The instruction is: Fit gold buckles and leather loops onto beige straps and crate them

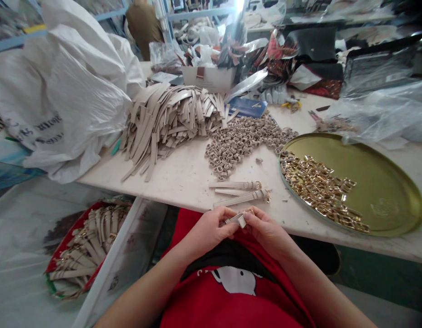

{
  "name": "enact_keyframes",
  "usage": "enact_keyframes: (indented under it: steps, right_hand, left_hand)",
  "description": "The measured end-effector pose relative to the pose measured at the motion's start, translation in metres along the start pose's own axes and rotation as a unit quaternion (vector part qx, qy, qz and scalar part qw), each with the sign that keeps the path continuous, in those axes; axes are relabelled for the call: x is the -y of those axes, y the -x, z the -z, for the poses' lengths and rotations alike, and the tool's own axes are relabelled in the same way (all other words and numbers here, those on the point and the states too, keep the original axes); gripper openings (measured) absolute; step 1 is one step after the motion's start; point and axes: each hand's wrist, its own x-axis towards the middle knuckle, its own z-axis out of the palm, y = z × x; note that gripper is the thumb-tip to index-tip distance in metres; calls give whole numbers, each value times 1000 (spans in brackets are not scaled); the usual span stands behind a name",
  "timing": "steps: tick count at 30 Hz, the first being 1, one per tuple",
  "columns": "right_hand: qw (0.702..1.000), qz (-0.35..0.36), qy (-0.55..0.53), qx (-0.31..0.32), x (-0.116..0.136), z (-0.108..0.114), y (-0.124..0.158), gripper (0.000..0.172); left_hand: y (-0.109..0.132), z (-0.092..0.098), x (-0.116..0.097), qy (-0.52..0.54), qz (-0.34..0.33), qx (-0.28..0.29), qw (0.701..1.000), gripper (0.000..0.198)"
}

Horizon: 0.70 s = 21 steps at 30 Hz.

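At the table's near edge, my left hand (213,228) and my right hand (263,226) meet, both closed on one pale beige strap (241,220). Fingers cover much of this strap; a bit of gold shows by the right fingertips, probably a buckle. Just beyond my hands lie several finished buckle straps (240,197), their gold buckles pointing right. Farther back sits a heap of small beige strap loops (231,148). Left of it is a big pile of loose beige strips (170,114). Gold buckles (328,196) cover the left part of a round gold tray (391,191) to the right.
A red-rimmed container (55,262) full of buckled straps stands low at the left, beside a white panel (118,255). A large white sack (70,82) rests at the table's left end. Behind are a white box (209,78), plastic bags (384,114) and a person (144,27).
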Motion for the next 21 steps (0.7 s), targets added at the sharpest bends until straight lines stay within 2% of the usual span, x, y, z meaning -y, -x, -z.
enact_keyframes:
  steps: [3, 5, 8, 10, 14, 17, 21]
  right_hand:
    - [980, 109, 131, -103, -2, -1, 4, 30]
    - [952, 167, 221, -127, -2, 0, 9, 25]
    - [930, 161, 327, -38, -2, 3, 17, 18]
    - [909, 157, 386, -2, -3, 5, 22, 15]
    - [868, 198, 454, -33, -5, 6, 27, 15]
    - [853, 192, 486, -17, -5, 4, 28, 16]
    - [829, 180, 528, 35, -5, 6, 30, 14]
  left_hand:
    - [6, -5, -1, 74, -7, 31, 997, 33]
    - [8, -8, 0, 74, -10, 35, 997, 38]
    - [8, -11, 3, 49, -14, 34, 998, 43]
    - [9, -11, 5, 51, -14, 49, 997, 46]
    - [14, -9, 8, 94, 46, 89, 991, 38]
    - [16, -8, 10, 118, 93, 62, 987, 36]
    - [15, -11, 10, 91, 72, 40, 992, 27]
